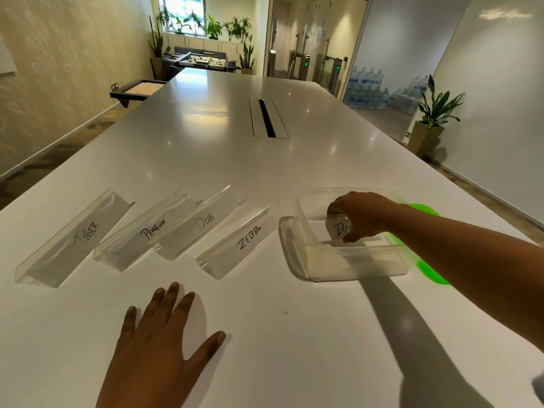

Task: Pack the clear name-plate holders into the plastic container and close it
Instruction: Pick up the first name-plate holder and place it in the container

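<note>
In the head view, nearest the camera at the lower centre of the frame, the left hand (159, 334) is laid flat on the glossy white table (294, 343), its fingers straight and spread, with nothing held.

Further up, a row of four clear acrylic name-plate holders is seen across the left and middle of the frame, all lying on the table. From left to right they are the holder lettered TIGER (73, 240), the holder lettered PENGUIN (141, 234), the holder lettered DOG (200, 226) and the holder lettered ZEBRA (238, 244). The PENGUIN and DOG holders lie close together; whether they touch cannot be told.

At the right of the middle, a clear rectangular plastic container (347, 270) is stood open on the table. Inside it, a fifth clear holder (319, 228), lettered BE with the rest hidden, is pinched by the right hand (362, 216), fingers curled over its top edge and thumb on its front. A bright green lid (432, 272) is seen at the container's right side, partly covered by the forearm.

At the upper centre, a black cable slot (268, 119) is set into the table.
</note>
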`<state>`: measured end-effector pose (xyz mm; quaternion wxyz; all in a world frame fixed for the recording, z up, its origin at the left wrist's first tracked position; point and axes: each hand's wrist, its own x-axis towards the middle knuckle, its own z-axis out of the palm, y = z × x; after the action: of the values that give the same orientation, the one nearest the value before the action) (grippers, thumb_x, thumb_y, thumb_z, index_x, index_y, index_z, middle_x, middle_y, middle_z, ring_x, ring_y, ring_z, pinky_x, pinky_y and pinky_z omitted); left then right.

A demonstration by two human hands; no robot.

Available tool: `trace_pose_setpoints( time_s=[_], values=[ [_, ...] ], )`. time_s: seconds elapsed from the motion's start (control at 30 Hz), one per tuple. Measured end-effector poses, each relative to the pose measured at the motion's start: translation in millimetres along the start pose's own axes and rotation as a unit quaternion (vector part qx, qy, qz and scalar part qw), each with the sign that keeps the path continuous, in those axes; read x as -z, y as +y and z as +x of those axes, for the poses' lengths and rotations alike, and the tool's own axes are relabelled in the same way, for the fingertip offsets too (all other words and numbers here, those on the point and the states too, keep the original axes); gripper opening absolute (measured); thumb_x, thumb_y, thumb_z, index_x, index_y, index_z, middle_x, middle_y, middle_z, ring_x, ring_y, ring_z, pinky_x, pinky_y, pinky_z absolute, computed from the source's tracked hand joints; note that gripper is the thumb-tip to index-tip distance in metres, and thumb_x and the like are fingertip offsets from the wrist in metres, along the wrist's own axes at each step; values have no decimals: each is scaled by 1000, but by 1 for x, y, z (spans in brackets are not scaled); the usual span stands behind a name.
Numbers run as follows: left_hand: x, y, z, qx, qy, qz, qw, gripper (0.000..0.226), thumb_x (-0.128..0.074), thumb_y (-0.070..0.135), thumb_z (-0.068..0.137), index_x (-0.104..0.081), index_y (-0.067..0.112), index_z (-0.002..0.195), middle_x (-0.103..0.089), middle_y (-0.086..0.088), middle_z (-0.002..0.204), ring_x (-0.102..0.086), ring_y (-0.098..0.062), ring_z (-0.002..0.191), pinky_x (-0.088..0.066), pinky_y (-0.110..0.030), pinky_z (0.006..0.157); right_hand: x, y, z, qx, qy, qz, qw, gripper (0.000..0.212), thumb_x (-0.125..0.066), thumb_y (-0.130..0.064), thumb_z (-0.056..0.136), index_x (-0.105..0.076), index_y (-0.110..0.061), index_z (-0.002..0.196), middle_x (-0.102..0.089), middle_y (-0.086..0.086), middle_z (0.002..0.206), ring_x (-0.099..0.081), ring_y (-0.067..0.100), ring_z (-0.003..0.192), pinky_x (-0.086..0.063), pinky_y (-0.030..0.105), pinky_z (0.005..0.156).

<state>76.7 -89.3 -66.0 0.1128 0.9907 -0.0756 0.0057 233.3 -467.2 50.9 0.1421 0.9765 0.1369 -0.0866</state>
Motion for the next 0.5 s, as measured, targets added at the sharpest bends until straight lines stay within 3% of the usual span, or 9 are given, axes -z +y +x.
trace_pose_setpoints(
  time_s=[0.33, 0.5],
  values=[
    [-1, 0, 1, 2, 7, 21, 1000, 94, -21, 85, 77, -62, 15, 126, -56, -13, 138, -53, -34, 126, -37, -61, 98, -8, 3, 3, -12, 5, 38, 999, 60, -83, -38, 63, -58, -29, 116, -62, -5, 109, -49, 15, 92, -51, 37, 77],
    [-3, -1, 3, 4, 2, 20, 1000, 96, -20, 86, 75, -60, 16, 127, -54, -12, 139, -51, -33, 128, -34, -60, 101, -11, 5, 5, -9, -1, 53, 999, 60, -85, -35, 62, -59, -28, 116, -64, -5, 111, -55, 17, 98, -53, 42, 81]
  ],
)
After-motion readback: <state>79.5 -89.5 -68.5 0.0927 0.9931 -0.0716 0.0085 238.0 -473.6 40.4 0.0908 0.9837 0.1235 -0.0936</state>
